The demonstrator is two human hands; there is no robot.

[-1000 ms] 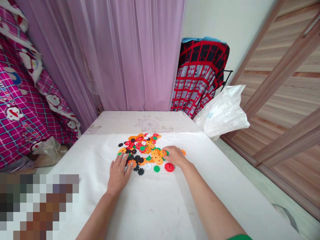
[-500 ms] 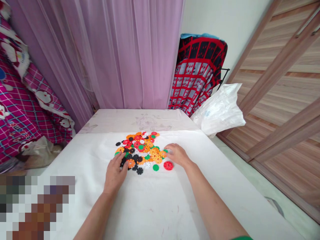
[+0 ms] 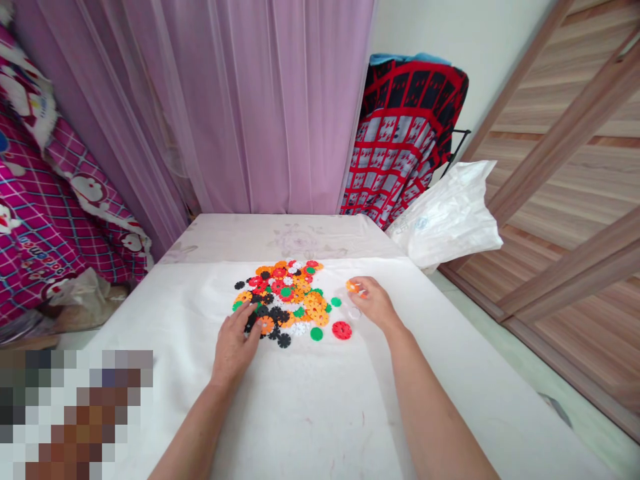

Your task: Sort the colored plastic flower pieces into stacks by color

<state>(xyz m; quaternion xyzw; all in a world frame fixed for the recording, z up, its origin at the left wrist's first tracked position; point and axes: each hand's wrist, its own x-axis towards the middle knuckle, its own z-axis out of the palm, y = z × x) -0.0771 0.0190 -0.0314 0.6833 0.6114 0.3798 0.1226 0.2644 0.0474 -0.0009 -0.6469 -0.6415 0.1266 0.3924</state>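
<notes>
Right hand [image 3: 376,304] held an orange disc [image 3: 353,287], pinched narrow between thumb and fingertips, off to the right of the pile of notched discs [image 3: 287,292]; that spot was blurred, so one piece or two couldn't be told. Left hand [image 3: 233,341] sat at the pile's near-left edge, fingers loosely spread and curved, no visible grip; fingertips were at or over the black discs [image 3: 277,314], an orange piece [image 3: 267,325] just beside the thumb.

Handling, judged by look: thin, light, fairly stiff plastic; more liable to skid on the white cloth [image 3: 310,413] than to break; best hold was the rim, thumb and finger on opposite edges; flat-lying discs offered little edge to get under; overlapped ones could drag neighbours by their notches.

Around: a green disc [image 3: 336,302] lay between pile and right hand; a pale disc [image 3: 355,313] showed just below the right fingers, low contrast on white; a red disc [image 3: 342,331] and a second green disc [image 3: 317,334] lay on the pile's near-right side, apart from each other. In the way: the overlaps, plus the left hand hiding some near-left pieces; white plastic bag [image 3: 447,217] and purple curtain [image 3: 285,107] stood beyond the table edges, well apart from both hands.
</notes>
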